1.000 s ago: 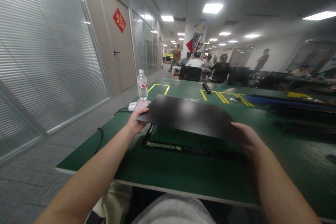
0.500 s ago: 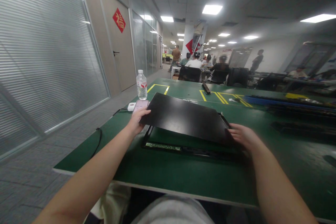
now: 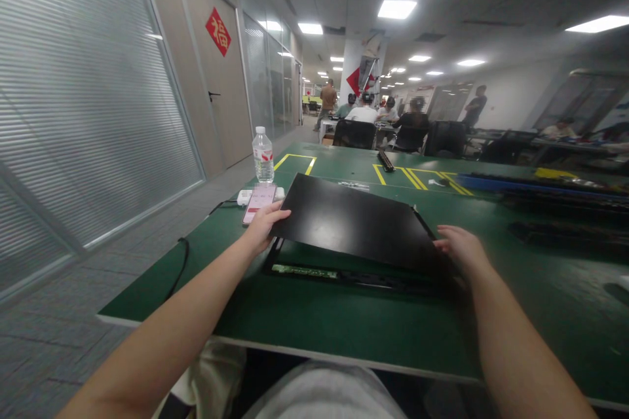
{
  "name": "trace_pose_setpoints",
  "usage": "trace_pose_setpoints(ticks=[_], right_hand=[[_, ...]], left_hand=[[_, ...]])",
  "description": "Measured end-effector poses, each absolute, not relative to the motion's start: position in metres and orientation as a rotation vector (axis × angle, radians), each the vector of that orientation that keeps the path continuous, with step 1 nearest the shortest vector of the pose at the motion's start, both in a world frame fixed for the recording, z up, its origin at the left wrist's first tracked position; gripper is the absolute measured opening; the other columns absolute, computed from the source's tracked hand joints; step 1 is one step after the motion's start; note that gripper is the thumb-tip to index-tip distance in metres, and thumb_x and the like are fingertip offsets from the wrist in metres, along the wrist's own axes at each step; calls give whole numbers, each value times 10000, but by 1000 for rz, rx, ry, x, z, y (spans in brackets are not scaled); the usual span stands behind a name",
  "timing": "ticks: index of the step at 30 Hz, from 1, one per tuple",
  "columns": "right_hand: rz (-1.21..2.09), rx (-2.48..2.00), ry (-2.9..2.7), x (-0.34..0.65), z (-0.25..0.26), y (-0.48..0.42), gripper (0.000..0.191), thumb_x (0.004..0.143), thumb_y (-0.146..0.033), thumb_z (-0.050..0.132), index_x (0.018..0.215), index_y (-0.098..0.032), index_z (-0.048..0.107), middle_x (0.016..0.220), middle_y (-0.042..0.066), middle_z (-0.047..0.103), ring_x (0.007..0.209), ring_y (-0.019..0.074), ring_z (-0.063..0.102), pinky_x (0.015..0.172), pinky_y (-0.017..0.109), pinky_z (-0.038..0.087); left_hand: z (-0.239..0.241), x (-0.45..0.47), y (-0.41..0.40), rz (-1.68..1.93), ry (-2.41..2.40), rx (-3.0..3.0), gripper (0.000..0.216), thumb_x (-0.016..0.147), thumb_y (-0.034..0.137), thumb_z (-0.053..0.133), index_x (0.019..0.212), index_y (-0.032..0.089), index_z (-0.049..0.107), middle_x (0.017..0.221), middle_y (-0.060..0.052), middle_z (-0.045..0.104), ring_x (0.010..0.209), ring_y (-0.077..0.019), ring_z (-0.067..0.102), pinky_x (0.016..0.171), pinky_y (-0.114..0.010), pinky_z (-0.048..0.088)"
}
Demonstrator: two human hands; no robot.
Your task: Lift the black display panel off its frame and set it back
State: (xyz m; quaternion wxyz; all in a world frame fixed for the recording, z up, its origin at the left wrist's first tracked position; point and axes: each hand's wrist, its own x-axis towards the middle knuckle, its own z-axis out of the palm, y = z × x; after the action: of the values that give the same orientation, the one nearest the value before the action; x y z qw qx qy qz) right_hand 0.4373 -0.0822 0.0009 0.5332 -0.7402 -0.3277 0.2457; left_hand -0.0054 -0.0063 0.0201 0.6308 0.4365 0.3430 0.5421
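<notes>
A thin, flat black panel (image 3: pixel 351 219) with a smooth, faintly shiny face is held tilted above the table, its left side raised. My left hand (image 3: pixel 265 229) pinches its left edge, thumb on top. At the right edge, my right hand (image 3: pixel 462 252) grips near the corner with bent fingers; its lower part is blurred and dark. Beneath the panel lies a black rectangular frame (image 3: pixel 388 280), partly covered by it. Along the frame's near side runs a narrow green circuit board (image 3: pixel 304 272).
On the green table (image 3: pixel 344 327), a phone (image 3: pixel 259 203), a white plug block (image 3: pixel 244 197) and a water bottle (image 3: pixel 264 156) stand left. A black strip (image 3: pixel 386 161), yellow tape marks and long dark parts (image 3: pixel 545 190) lie farther back and right. People sit beyond.
My left hand and the panel's left edge have shifted slightly right, uncovering more of the phone. My right hand's fingers have moved a little along the right edge. The view has tilted slightly.
</notes>
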Motion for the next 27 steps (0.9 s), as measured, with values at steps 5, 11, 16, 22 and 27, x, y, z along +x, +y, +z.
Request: trace_pose_setpoints(ticks=[5,11,16,22,27], right_hand=[[495,-1936,-848,441,0,-85,313,717,-347,654,975,-185,722,616,54,708,507,176,569,515,285,400],[402,-2072,-917,450,-5,-82,358,741,-406,608,1017,-203,712,705,61,741,576,197,618,534,293,406],[336,-2170,-989,453,-5,-80,357,760,-415,550,1004,-213,714,774,67,758,649,220,650,565,306,420],[318,-2220,-1005,446,2,-82,343,761,-396,544,993,-212,717,812,84,763,663,230,660,586,312,448],[284,-2276,-1031,443,5,-83,356,765,-375,541,1015,-206,732,802,89,758,671,239,668,617,323,473]], left_hand=[[16,-3,-4,1222,797,965,326,627,87,730,949,104,776,756,-84,772,642,-201,717,594,-269,564],[9,-4,-1,1189,805,954,332,631,87,721,959,93,772,760,-96,772,637,-208,714,574,-275,558],[2,-4,3,1167,810,963,354,633,99,725,984,89,767,756,-95,773,638,-207,717,595,-277,566],[2,-4,3,1126,831,974,380,663,94,719,1042,93,750,787,-96,780,657,-211,727,608,-278,569],[4,-3,-2,1064,842,997,412,694,82,713,1107,84,722,849,-110,787,697,-201,734,633,-265,563]])
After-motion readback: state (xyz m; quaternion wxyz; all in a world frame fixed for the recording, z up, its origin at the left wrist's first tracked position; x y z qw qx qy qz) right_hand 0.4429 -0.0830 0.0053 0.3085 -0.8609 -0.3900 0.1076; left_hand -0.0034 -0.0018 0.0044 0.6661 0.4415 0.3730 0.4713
